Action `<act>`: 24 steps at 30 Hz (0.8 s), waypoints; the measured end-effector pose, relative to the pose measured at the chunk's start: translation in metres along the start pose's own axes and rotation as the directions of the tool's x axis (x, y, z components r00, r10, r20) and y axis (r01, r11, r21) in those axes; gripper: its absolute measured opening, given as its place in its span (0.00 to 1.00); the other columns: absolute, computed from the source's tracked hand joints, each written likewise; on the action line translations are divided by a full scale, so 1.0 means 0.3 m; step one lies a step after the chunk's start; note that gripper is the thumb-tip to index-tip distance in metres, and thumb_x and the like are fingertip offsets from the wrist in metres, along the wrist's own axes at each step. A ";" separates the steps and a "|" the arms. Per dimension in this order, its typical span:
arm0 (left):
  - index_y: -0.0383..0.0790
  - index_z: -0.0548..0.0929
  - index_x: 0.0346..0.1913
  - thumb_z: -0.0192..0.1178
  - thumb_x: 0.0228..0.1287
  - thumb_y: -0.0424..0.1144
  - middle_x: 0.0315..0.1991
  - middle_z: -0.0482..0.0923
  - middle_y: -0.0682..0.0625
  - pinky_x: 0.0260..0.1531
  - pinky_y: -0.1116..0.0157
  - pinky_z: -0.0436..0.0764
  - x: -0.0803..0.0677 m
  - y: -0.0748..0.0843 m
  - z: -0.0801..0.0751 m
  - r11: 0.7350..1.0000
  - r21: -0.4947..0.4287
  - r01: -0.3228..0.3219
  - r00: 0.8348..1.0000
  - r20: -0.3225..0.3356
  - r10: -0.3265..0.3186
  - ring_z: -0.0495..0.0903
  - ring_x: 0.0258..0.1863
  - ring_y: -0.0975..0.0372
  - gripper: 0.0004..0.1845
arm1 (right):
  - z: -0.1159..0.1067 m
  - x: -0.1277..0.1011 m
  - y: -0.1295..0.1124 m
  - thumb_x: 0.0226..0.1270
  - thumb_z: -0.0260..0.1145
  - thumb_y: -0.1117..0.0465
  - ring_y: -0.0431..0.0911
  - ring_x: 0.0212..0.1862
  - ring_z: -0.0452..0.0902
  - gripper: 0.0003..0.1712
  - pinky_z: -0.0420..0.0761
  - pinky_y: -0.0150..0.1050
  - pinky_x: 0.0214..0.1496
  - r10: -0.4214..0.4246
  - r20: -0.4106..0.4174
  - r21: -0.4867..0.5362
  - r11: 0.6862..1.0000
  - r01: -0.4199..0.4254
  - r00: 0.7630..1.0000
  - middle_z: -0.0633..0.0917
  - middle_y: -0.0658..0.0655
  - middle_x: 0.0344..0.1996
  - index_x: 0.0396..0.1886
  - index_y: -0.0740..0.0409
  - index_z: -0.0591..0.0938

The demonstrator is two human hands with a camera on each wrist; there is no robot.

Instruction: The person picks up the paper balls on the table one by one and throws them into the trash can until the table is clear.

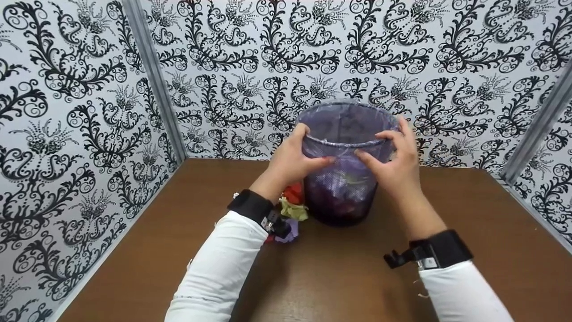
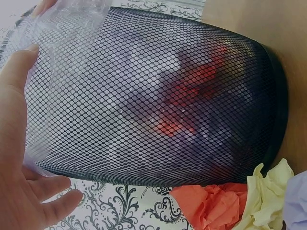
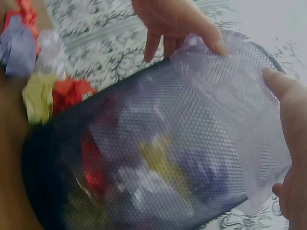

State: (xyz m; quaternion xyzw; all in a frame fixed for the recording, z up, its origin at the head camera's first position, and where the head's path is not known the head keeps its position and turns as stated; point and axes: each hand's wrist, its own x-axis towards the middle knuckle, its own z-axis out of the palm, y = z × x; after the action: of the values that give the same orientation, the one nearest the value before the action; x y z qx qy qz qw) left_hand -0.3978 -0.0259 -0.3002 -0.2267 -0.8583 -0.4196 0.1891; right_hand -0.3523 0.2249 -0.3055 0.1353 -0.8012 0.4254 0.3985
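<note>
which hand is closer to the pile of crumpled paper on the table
Left. The left hand grips the mesh bin rim directly above the crumpled paper. The right hand holds the rim on the bin's far side from the paper.

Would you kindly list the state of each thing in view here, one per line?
Mesh wastebasket: upright on the table, crumpled paper inside.
Plastic liner: folded over the rim.
Left hand: pinching the liner at the rim.
Right hand: pinching the liner at the rim.
Crumpled paper pieces: loose on the table, beside the basket.
</note>
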 end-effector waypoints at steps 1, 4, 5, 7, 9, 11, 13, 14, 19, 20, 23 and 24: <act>0.57 0.66 0.49 0.73 0.29 0.73 0.38 0.77 0.57 0.35 0.64 0.81 0.001 0.002 0.002 1.000 0.004 -0.002 1.000 -0.002 0.002 0.79 0.36 0.63 0.44 | 0.001 -0.008 -0.001 0.44 0.79 0.39 0.48 0.76 0.46 0.36 0.51 0.56 0.74 0.040 0.003 0.012 0.999 -0.040 0.999 0.54 0.50 0.76 0.49 0.53 0.79; 0.56 0.66 0.48 0.73 0.29 0.73 0.37 0.77 0.57 0.34 0.64 0.81 0.003 0.009 0.003 1.000 0.004 -0.010 1.000 -0.003 0.010 0.79 0.35 0.63 0.44 | 0.004 -0.021 -0.005 0.44 0.78 0.37 0.48 0.76 0.42 0.41 0.49 0.57 0.74 0.119 0.016 0.044 0.992 -0.119 0.993 0.49 0.51 0.77 0.56 0.50 0.76; 0.56 0.66 0.48 0.73 0.29 0.73 0.37 0.77 0.57 0.34 0.64 0.81 0.004 0.011 0.003 1.000 0.005 -0.012 1.000 -0.004 0.012 0.79 0.34 0.63 0.44 | 0.006 -0.025 -0.006 0.44 0.78 0.37 0.48 0.76 0.42 0.42 0.49 0.57 0.75 0.136 0.020 0.049 0.989 -0.137 0.991 0.48 0.51 0.77 0.58 0.48 0.75; 0.56 0.66 0.48 0.72 0.29 0.73 0.37 0.77 0.57 0.33 0.65 0.81 0.006 0.014 0.004 1.000 0.002 -0.016 1.000 -0.004 0.016 0.79 0.34 0.63 0.44 | 0.009 -0.031 -0.006 0.43 0.78 0.36 0.49 0.75 0.50 0.44 0.54 0.58 0.73 0.150 0.016 0.047 0.988 -0.150 0.989 0.55 0.53 0.76 0.60 0.45 0.73; 0.56 0.66 0.48 0.72 0.29 0.74 0.37 0.77 0.57 0.33 0.65 0.81 0.007 0.016 0.006 1.000 0.000 -0.014 1.000 -0.001 0.014 0.79 0.34 0.63 0.44 | 0.010 -0.038 -0.004 0.43 0.78 0.35 0.52 0.71 0.59 0.46 0.59 0.60 0.71 0.158 0.016 0.037 0.987 -0.159 0.987 0.64 0.52 0.72 0.62 0.42 0.72; 0.56 0.66 0.49 0.73 0.29 0.73 0.38 0.76 0.57 0.33 0.65 0.81 0.007 0.017 0.010 1.000 -0.001 -0.011 1.000 0.000 0.011 0.79 0.35 0.63 0.44 | 0.011 -0.043 -0.001 0.42 0.77 0.34 0.54 0.66 0.67 0.46 0.65 0.61 0.66 0.164 0.016 0.024 0.986 -0.164 0.986 0.71 0.50 0.66 0.62 0.39 0.71; 0.57 0.66 0.50 0.73 0.29 0.73 0.39 0.76 0.57 0.34 0.65 0.81 0.005 0.017 0.013 1.000 0.001 -0.005 1.000 -0.004 0.005 0.79 0.35 0.63 0.45 | 0.011 -0.045 0.002 0.42 0.77 0.34 0.54 0.62 0.70 0.46 0.68 0.62 0.63 0.167 0.018 0.020 0.986 -0.168 0.986 0.73 0.49 0.63 0.62 0.38 0.70; 0.57 0.67 0.50 0.74 0.29 0.72 0.39 0.76 0.57 0.34 0.65 0.81 0.004 0.017 0.014 1.000 0.002 0.000 1.000 -0.007 0.001 0.79 0.36 0.63 0.45 | 0.012 -0.045 0.003 0.42 0.77 0.33 0.54 0.62 0.70 0.46 0.68 0.62 0.62 0.170 0.022 0.023 0.985 -0.170 0.985 0.73 0.49 0.62 0.62 0.38 0.70; 0.56 0.67 0.54 0.75 0.29 0.69 0.41 0.75 0.58 0.36 0.66 0.82 -0.001 0.012 0.016 1.000 -0.021 0.014 1.000 -0.027 -0.015 0.79 0.37 0.64 0.46 | 0.019 -0.042 0.007 0.42 0.76 0.32 0.53 0.62 0.70 0.47 0.68 0.61 0.63 0.169 0.038 0.038 0.985 -0.171 0.985 0.74 0.50 0.61 0.62 0.39 0.71; 0.56 0.67 0.54 0.76 0.29 0.69 0.42 0.75 0.58 0.37 0.66 0.82 -0.001 0.011 0.017 0.999 -0.028 0.017 1.000 -0.025 -0.018 0.79 0.38 0.64 0.47 | 0.020 -0.042 0.008 0.42 0.76 0.32 0.53 0.62 0.70 0.47 0.68 0.61 0.63 0.168 0.038 0.039 0.985 -0.169 0.985 0.74 0.50 0.61 0.62 0.39 0.71; 0.57 0.67 0.56 0.76 0.28 0.69 0.44 0.75 0.58 0.39 0.65 0.82 0.000 0.006 0.021 0.998 -0.052 0.026 0.999 -0.017 -0.027 0.78 0.40 0.64 0.48 | 0.020 -0.044 0.014 0.42 0.76 0.32 0.52 0.63 0.69 0.47 0.67 0.61 0.64 0.169 0.040 0.037 0.985 -0.171 0.985 0.73 0.50 0.62 0.62 0.40 0.71; 0.57 0.67 0.57 0.76 0.28 0.69 0.45 0.75 0.58 0.41 0.65 0.82 0.001 0.005 0.023 0.998 -0.059 0.027 1.000 -0.015 -0.028 0.78 0.41 0.64 0.49 | 0.020 -0.044 0.016 0.42 0.76 0.32 0.52 0.63 0.69 0.47 0.67 0.61 0.65 0.169 0.040 0.038 0.985 -0.170 0.985 0.73 0.51 0.62 0.62 0.40 0.71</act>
State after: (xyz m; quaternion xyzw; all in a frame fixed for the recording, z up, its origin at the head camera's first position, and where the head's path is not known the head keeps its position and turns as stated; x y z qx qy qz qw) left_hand -0.3982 -0.0195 -0.3032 -0.2173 -0.8472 -0.4488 0.1833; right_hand -0.3494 0.2215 -0.3201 0.0825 -0.8081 0.4715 0.3432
